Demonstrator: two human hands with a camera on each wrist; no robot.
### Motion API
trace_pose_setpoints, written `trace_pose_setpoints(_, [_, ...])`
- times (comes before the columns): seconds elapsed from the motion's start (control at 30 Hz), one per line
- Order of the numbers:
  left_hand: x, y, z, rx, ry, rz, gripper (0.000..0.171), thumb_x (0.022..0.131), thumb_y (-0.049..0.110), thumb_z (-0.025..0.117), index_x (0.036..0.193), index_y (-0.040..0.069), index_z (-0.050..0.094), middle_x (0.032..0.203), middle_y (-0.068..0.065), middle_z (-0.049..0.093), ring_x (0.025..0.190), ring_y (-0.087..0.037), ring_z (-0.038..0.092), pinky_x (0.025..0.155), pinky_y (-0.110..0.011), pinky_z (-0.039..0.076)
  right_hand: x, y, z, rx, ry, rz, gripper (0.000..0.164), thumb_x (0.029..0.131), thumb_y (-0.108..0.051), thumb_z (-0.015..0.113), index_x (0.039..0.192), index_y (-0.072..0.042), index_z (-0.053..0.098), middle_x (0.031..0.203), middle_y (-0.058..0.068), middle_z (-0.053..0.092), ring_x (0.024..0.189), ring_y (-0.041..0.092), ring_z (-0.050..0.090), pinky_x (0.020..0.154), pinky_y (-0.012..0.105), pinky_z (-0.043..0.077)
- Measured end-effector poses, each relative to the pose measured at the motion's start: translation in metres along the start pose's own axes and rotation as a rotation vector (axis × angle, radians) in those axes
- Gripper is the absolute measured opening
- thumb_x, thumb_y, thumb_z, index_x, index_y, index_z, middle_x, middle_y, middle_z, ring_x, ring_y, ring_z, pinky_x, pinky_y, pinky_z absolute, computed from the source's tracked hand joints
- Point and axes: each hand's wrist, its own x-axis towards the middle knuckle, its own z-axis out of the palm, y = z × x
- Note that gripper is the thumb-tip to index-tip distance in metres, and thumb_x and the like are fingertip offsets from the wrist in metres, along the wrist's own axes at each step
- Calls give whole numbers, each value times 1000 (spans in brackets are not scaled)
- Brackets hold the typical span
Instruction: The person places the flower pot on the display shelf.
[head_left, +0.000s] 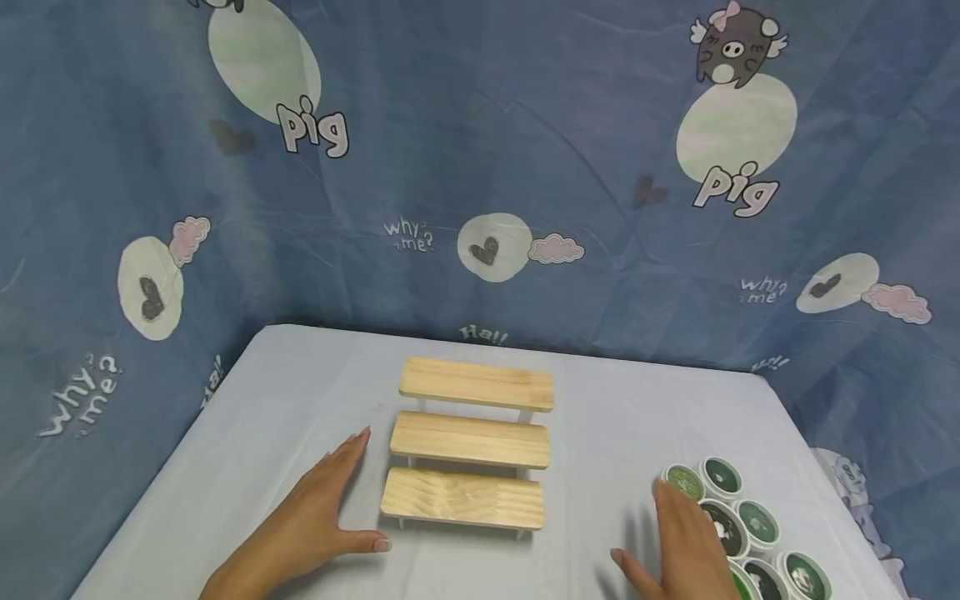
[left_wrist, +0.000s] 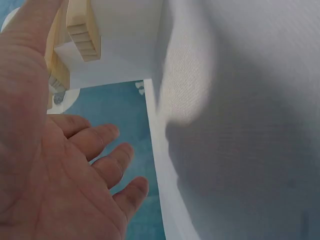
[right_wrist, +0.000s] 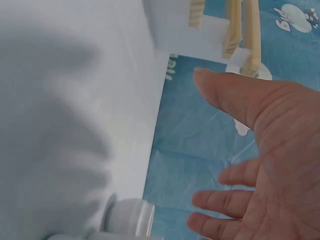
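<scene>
A three-step wooden display stand [head_left: 467, 442] with light pine boards on white supports stands mid-table. To its left, my left hand [head_left: 311, 508] hovers over the white cloth, thumb spread from the fingers and nothing in it; the left wrist view shows the bare palm [left_wrist: 55, 175]. My right hand [head_left: 686, 542] is over the right side, also holding nothing, its thumb pointing toward the stand. Several small round white tubs [head_left: 757, 522] with green and dark contents sit grouped beside and partly behind the right hand. One white tub [right_wrist: 131, 216] shows low in the right wrist view.
White cloth covers the table [head_left: 322, 375]. A blue printed curtain [head_left: 480, 150] with pigs and clouds hangs behind it and along both sides. Some pale patterned fabric [head_left: 851, 483] lies past the right table edge.
</scene>
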Motion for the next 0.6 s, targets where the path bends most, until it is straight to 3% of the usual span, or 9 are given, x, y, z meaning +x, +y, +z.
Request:
trace_pose_setpoints(0.1, [1,0,1,-10,-12,-1,139,64,74,86,168,12,18,168,-21,29,149,-47,33,114,-67,33,-4,6,0,5,16,12,109,69,-42,96,141,18,41,134,39,53,123,57,52,100,70,43])
trace_pose_setpoints(0.27, [4,2,2,-33,-51,-21,137,66,72,86,168,13,18,169,-18,28,150,-44,34,115,-64,35,-10,21,2,-7,100,-41,107,63,-40,99,135,20,47,126,38,56,115,56,56,94,66,47])
trace_pose_setpoints(0.43, [4,5,3,-50,-64,-33,133,67,72,86,168,17,21,168,-17,31,149,-43,35,114,-64,35,-20,30,0,-24,55,9,105,66,-45,97,133,21,51,130,36,55,118,55,55,93,67,48])
trace_pose_setpoints(0.6, [5,8,7,-20,-40,0,126,71,73,83,167,16,25,167,-9,35,148,-40,39,114,-62,37,-37,41,0,-66,111,21,109,54,-49,100,127,19,58,127,33,58,113,53,58,87,66,51])
